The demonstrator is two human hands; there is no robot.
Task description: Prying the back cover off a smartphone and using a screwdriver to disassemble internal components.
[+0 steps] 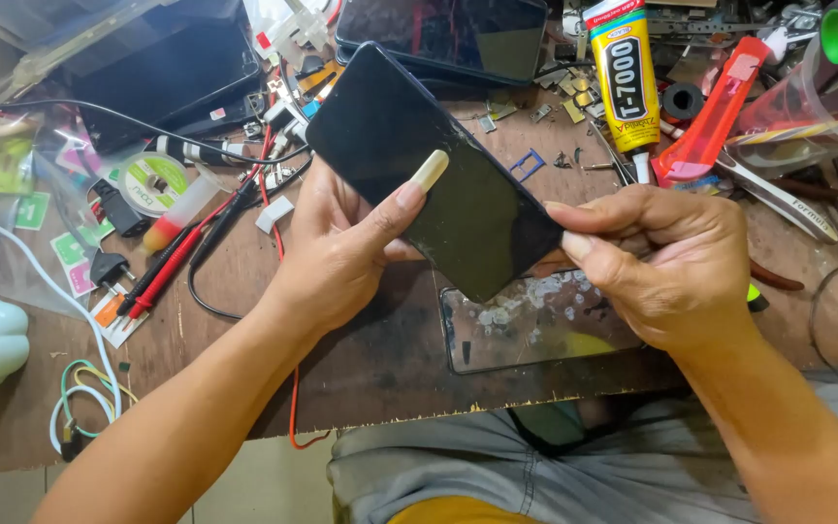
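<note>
Above the brown desk [390,369], two hands hold up a black phone [429,170]. The phone is tilted, with one end up and far away and the other end low and near. Its dark, shiny side faces up.

The left hand [341,257] holds the phone from below. Its thumb lies across the dark face, and the long thumbnail rests near the middle. The right hand [661,267] is curled tight. Its thumb and fingers pinch the low corner of the phone.

Under the phone, flat on the desk, lies a glass plate [535,325]. It has small white bits and a yellow patch on it. It sits just below the right hand.

Near the top of the desk stands a yellow glue tube [625,82] with its thin tip pointing down. Beside it lies a red cutter [715,112]. Another dark phone [443,34] lies behind the held one. On the left side there are red and black test probes [172,262], a roll of solder wire [152,181] and a black plug [109,267]. Small metal parts are spread around the far side of the desk. The person's grey trousers [535,471] show at the near edge.
</note>
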